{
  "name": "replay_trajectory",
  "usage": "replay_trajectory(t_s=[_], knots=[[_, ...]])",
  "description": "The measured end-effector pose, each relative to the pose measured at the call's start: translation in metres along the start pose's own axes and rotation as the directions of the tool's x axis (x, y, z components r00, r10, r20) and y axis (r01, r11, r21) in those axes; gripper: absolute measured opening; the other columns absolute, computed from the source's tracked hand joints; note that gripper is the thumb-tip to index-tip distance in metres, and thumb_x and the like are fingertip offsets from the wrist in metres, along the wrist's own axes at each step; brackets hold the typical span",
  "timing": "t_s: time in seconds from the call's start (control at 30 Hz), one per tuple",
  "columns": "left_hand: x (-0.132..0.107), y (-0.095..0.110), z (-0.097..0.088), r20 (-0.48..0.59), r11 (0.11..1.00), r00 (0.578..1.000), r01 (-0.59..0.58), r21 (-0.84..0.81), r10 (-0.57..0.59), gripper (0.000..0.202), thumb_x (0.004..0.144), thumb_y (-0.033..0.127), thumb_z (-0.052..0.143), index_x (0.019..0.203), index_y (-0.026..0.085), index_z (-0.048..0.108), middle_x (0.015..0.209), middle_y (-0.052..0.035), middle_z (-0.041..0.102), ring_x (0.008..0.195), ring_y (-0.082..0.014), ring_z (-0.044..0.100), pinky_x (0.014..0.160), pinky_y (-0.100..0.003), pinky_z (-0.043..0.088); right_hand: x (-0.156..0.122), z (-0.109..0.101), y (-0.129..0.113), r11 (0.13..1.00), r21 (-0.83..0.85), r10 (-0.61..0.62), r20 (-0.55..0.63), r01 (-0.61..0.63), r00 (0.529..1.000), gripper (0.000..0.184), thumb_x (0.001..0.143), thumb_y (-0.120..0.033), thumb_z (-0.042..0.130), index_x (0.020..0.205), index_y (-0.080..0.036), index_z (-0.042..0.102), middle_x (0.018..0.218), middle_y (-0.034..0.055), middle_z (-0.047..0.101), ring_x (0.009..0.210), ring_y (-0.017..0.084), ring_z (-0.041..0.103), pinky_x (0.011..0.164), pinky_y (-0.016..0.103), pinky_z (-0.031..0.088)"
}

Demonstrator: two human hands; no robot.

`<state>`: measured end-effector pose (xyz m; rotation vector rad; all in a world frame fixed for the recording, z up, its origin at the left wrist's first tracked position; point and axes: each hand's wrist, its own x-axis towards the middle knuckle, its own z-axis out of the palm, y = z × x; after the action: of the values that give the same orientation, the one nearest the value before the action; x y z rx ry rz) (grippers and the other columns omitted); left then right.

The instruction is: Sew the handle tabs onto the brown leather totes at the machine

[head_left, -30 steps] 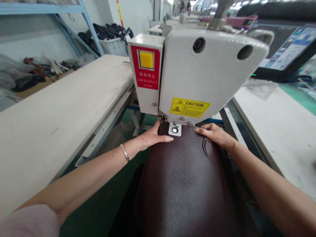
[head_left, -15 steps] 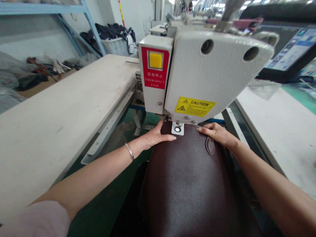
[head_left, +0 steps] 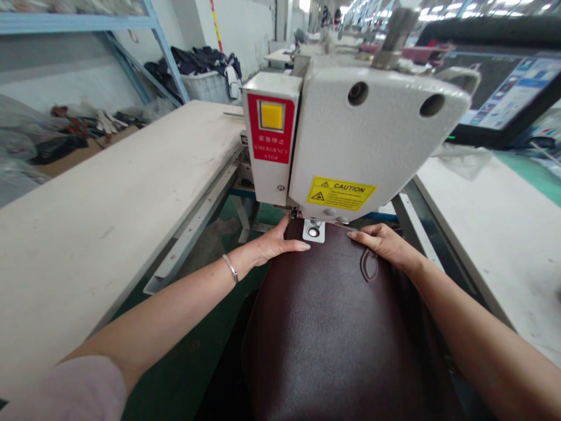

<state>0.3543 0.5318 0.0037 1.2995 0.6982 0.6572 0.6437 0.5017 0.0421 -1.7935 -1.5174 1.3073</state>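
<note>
Pressing down with fingers spread, the left hand (head_left: 276, 244) and right hand (head_left: 382, 244) flatten a dark burgundy grained-leather panel (head_left: 333, 327) just before a white industrial sewing machine head (head_left: 372, 134).

Right hand (head_left: 381, 244) has slid slightly back from the needle plate (head_left: 313, 232); oval stitched seam (head_left: 369, 264) on the dark leather panel (head_left: 333, 333) looks marginally closer to the plate, hard to confirm given head motion.

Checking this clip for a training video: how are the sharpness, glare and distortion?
In the head view, the yellow caution label reads sharply; the dark-brown grained leather panel shows a soft pale sheen; the bright ceiling lights glare at the top right; and the wide lens appears to stretch the person's left forearm toward the lower-left corner.
</note>
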Motion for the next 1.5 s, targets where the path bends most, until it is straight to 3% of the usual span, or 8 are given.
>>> replay_trajectory(t_s=[0.3,0.53,0.77,0.93,1.1,1.23,1.33,1.5], knots=[[0.000,0.000,0.006,-0.060,0.999,0.998,0.025,-0.035,-0.027,0.087,0.067,0.035,0.083,0.139,0.019,0.038,0.139,-0.0136,0.054,0.132,-0.0320,0.048,0.113,-0.052,0.033,0.004,0.003,-0.006,0.992,-0.016,-0.121,0.067,0.122,0.990,0.059,0.070,-0.070,0.075,0.066,-0.015,0.054,0.061,-0.0013,0.047,0.055,0.009,0.039,0.049,0.022,0.025],[0.000,0.007,0.014,-0.095,0.991,0.994,0.043,-0.125,-0.056,0.087,0.063,0.027,0.082,0.138,0.013,0.039,0.139,-0.0186,0.053,0.130,-0.0323,0.049,0.111,-0.051,0.035,0.013,0.015,-0.005,0.949,0.313,0.022,0.053,-0.037,0.998,0.062,0.052,-0.058,0.090,0.057,-0.017,0.044,0.053,-0.0044,0.042,0.048,0.007,0.034,0.047,0.022,0.021],[0.009,0.009,0.010,-0.012,0.994,0.999,0.028,-0.104,-0.030,0.085,0.062,0.031,0.081,0.136,0.009,0.045,0.142,-0.0219,0.051,0.134,-0.0347,0.045,0.113,-0.052,0.032,0.006,0.026,-0.009,0.884,0.465,0.071,-0.035,-0.046,0.997,0.063,0.045,-0.049,0.095,0.055,-0.016,0.042,0.052,-0.0055,0.042,0.047,0.006,0.034,0.047,0.020,0.021],[0.012,0.005,0.008,0.000,0.997,1.000,-0.001,-0.075,0.001,0.085,0.063,0.033,0.081,0.137,0.011,0.045,0.146,-0.0202,0.048,0.137,-0.0329,0.043,0.114,-0.052,0.030,0.002,0.027,-0.010,0.873,0.485,0.070,-0.024,-0.050,0.997,0.063,0.050,-0.048,0.094,0.056,-0.017,0.039,0.053,-0.0059,0.040,0.047,0.006,0.032,0.046,0.021,0.019],[0.000,0.006,0.012,-0.059,0.998,0.998,-0.035,-0.058,0.031,0.081,0.065,0.034,0.083,0.135,0.015,0.046,0.141,-0.0158,0.053,0.134,-0.0305,0.047,0.115,-0.050,0.030,0.002,0.019,-0.007,0.924,0.380,0.026,0.006,-0.026,1.000,0.061,0.058,-0.053,0.090,0.058,-0.017,0.041,0.055,-0.0054,0.039,0.049,0.006,0.031,0.046,0.021,0.018],[-0.007,0.008,0.015,-0.112,0.998,0.993,0.023,-0.053,-0.029,0.081,0.065,0.035,0.085,0.133,0.017,0.046,0.137,-0.0147,0.056,0.131,-0.0325,0.048,0.113,-0.053,0.031,0.004,0.011,-0.015,0.975,0.219,0.016,0.084,-0.034,0.996,0.050,0.063,-0.056,0.086,0.066,-0.016,0.056,0.062,-0.0009,0.054,0.055,0.010,0.045,0.049,0.021,0.033],[-0.006,0.007,0.016,-0.113,0.998,0.993,0.032,-0.057,-0.038,0.084,0.064,0.035,0.085,0.134,0.015,0.044,0.138,-0.0157,0.055,0.132,-0.0318,0.047,0.114,-0.050,0.031,0.007,0.010,-0.028,0.986,0.156,0.041,0.159,-0.066,0.986,0.044,0.060,-0.052,0.088,0.081,-0.017,0.069,0.085,0.0063,0.069,0.079,0.021,0.063,0.068,0.028,0.050],[-0.004,0.007,0.016,-0.115,0.996,0.992,0.044,-0.079,-0.053,0.086,0.063,0.035,0.085,0.135,0.012,0.041,0.139,-0.0175,0.053,0.132,-0.0303,0.047,0.114,-0.047,0.031,0.010,0.014,-0.038,0.970,0.185,0.134,0.136,-0.158,0.982,0.041,0.060,-0.043,0.086,0.090,-0.018,0.075,0.104,0.0103,0.072,0.096,0.028,0.067,0.088,0.036,0.054]])
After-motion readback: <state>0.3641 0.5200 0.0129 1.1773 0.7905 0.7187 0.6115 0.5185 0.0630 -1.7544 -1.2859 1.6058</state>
